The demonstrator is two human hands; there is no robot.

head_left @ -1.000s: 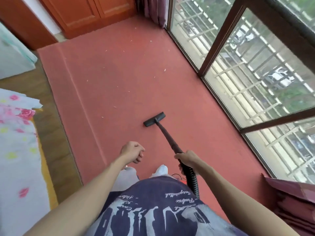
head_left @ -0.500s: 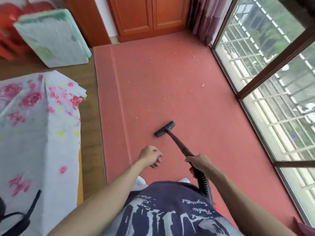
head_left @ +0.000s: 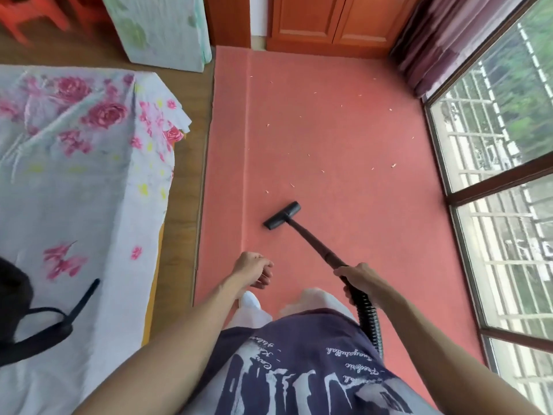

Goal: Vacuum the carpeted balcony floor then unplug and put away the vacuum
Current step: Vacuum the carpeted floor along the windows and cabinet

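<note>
The salmon-red carpet [head_left: 344, 121] runs ahead of me along the window side. On it rests the black vacuum floor head [head_left: 282, 215], joined to a dark wand [head_left: 314, 244] that slants back toward me. My right hand [head_left: 360, 278] is shut on the wand where it meets the ribbed black hose [head_left: 369, 319]. My left hand [head_left: 254, 269] hangs loosely curled in front of my body and holds nothing. Several pale crumbs [head_left: 393, 165] lie scattered on the carpet beyond the floor head. The vacuum body and its plug are out of sight.
A bed with a rose-print sheet [head_left: 74, 175] fills the left, a black strap [head_left: 59, 319] lying on it. Wooden floor [head_left: 182, 229] separates bed and carpet. Barred windows [head_left: 502, 190] line the right. An orange wooden cabinet [head_left: 329, 22] and a purple curtain [head_left: 440, 37] close the far end.
My view has swung left, bringing the bed and the far cabinet into sight and pushing the windows to the right edge. The floor head has stayed just in front of me.
</note>
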